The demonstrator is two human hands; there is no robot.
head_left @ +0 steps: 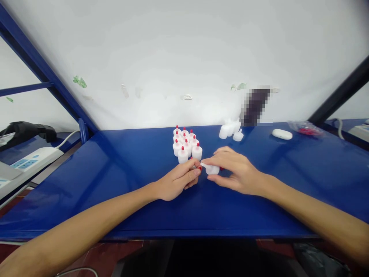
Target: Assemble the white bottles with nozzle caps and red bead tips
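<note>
My right hand [235, 169] grips a small white plastic bottle [212, 169], tilted so that its nozzle points left. The fingers of my left hand [181, 177] pinch a small red cap [200, 168] right by the nozzle tip. Whether cap and nozzle touch, I cannot tell. Just beyond my left hand stand several white bottles with red caps [182, 154], upright in a tight group. A bit of red [221, 168] shows behind my right fingers, mostly hidden.
Farther back on the blue table [129, 154] are several white bottles without caps [229, 129]. A white oval case [282, 134] and a clear bag with red pieces [307, 130] lie at the right. Left stands a white power strip [31, 163]; a pixelated dark patch [256, 107] covers part of the wall.
</note>
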